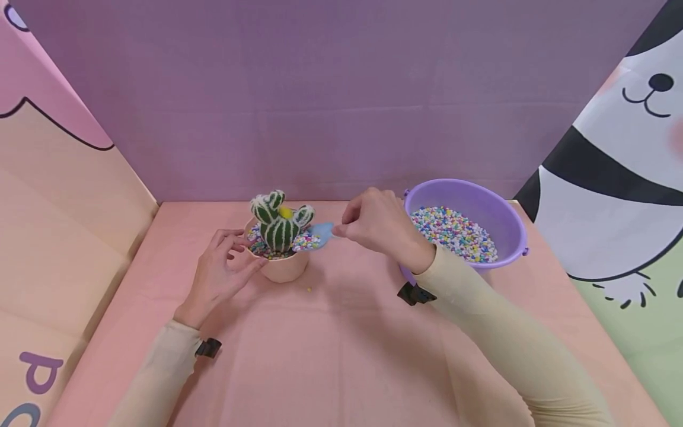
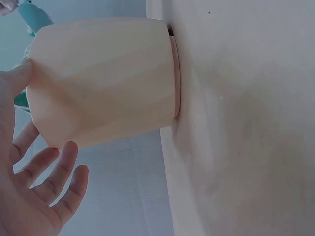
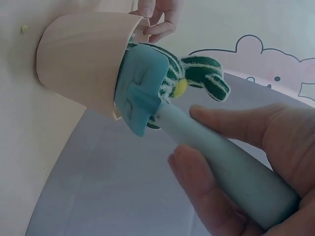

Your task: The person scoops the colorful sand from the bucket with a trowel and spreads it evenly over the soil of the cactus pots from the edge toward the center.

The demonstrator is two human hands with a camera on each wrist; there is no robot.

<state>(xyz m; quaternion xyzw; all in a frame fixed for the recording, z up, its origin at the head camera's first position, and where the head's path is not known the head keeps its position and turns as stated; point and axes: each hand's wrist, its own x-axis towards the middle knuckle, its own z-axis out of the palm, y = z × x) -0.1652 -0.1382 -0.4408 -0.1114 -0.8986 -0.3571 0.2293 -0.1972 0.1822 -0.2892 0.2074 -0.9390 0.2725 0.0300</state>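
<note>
A beige flowerpot (image 1: 284, 270) holds a green plush cactus (image 1: 280, 235) with a yellow tuft, amid multicoloured beads. My left hand (image 1: 220, 270) holds the pot at its left rim, thumb in front and fingers behind; in the left wrist view the other fingers hang off the pot's side (image 2: 103, 83). In my right hand (image 1: 381, 224) is a small blue toy shovel (image 1: 322, 233), gripped by its pale handle (image 3: 221, 167). The blade, loaded with beads (image 1: 306, 241), is over the pot's right rim, beside the cactus. In the right wrist view the blade's back (image 3: 140, 91) hides part of the cactus.
A purple tub (image 1: 509, 234) with many multicoloured beads (image 1: 453, 234) stands at the right, partly behind my right forearm. One yellow bead (image 1: 309, 289) lies on the pink tabletop (image 1: 299, 356) before the pot. A purple wall (image 1: 341, 101) rises behind.
</note>
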